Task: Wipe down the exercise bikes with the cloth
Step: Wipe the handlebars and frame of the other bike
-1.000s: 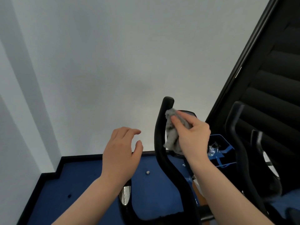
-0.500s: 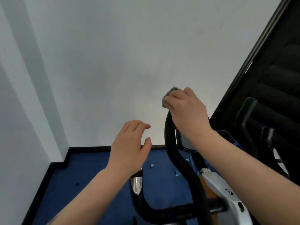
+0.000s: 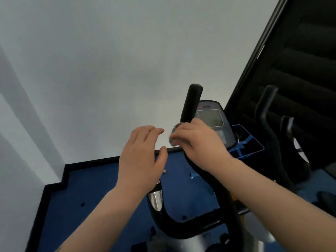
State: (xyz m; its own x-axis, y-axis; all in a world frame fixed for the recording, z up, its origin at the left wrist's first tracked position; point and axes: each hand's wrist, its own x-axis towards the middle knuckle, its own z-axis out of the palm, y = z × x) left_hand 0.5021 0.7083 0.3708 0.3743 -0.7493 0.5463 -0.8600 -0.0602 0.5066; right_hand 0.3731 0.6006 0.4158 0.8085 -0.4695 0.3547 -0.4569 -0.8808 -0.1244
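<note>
A black handlebar of the exercise bike rises in front of me, its padded tip bare at the top. My right hand wraps around the bar below the tip, holding a grey cloth against it; only a small fold of cloth shows by my fingers. My left hand hovers just left of the bar, fingers loosely apart, holding nothing. The bike's console screen sits right behind my right hand. A silver grip sensor shows on the lower bar beneath my left wrist.
A second bike's black handlebars stand at the right, before a dark padded wall panel. A white wall is close ahead. Blue carpet with a black skirting edge covers the floor below.
My right hand has slid with the cloth from the top of the handlebar down the bar, baring the tip. The left hand stayed beside it.
</note>
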